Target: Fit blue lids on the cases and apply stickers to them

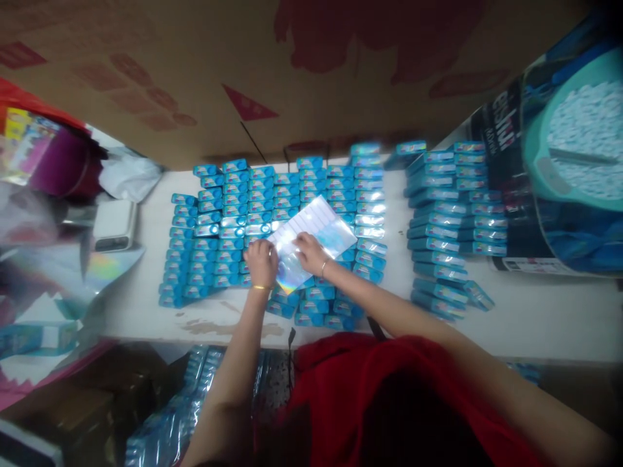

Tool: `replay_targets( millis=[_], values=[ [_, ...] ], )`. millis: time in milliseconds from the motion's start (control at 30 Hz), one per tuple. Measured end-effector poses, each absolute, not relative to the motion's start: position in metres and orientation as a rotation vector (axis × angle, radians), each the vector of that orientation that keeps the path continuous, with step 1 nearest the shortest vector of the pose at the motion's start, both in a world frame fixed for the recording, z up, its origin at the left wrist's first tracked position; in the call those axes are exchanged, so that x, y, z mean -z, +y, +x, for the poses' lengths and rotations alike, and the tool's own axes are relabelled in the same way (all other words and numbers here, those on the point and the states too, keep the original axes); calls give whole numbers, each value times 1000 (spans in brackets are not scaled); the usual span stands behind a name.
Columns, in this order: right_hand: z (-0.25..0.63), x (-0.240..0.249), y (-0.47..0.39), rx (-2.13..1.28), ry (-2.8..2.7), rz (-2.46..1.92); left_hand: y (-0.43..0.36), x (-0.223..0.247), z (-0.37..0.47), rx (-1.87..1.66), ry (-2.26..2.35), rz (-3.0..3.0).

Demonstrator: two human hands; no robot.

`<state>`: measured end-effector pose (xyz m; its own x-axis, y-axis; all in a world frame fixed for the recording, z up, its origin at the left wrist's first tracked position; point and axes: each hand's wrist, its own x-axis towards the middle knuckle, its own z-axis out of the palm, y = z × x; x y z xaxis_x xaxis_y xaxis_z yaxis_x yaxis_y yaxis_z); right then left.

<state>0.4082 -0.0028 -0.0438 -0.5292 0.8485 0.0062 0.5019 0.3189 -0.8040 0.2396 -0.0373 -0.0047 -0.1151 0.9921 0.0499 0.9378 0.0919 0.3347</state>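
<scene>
A shiny, iridescent sheet (pixel 318 224) with pale strips across it lies tilted over rows of small blue boxes (pixel 226 256). At the sheet's left edge, my left hand (pixel 261 261) has its fingers curled closed on the margin. My right hand (pixel 311 254) rests over the middle of the sheet with bent fingers pressed together; whatever sits between their tips is too small and blurred to make out. Under and around the sheet the blue boxes stand in close columns, some of them hidden by it and by my hands.
More blue boxes (pixel 438 233) are stacked to the right. Beyond them, a teal bowl (pixel 535 162) of small pale pieces sits on a dark container (pixel 506 188). A big cardboard box (pixel 195 58) walls off the back. A white device (pixel 115 224) and a plastic bag (pixel 129 175) lie left.
</scene>
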Motion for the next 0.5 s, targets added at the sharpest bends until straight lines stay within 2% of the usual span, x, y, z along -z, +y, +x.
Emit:
replay_targets(
  millis=[167, 300, 400, 500],
  values=[
    [406, 39, 3, -1169, -2062, -1234, -62, -55, 253, -732, 2073, 1848],
    [416, 24, -2, -1562, -1527, -1225, -79, -97, 276, -1171, 2013, 1371],
    [433, 4, -23, -1951, -974, -1190, -80, -98, 293, -1325, 1854, 1000],
    [453, -19, -51, -2108, -675, -1168, -77, -86, 311, -1313, 1742, 803]
  ],
)
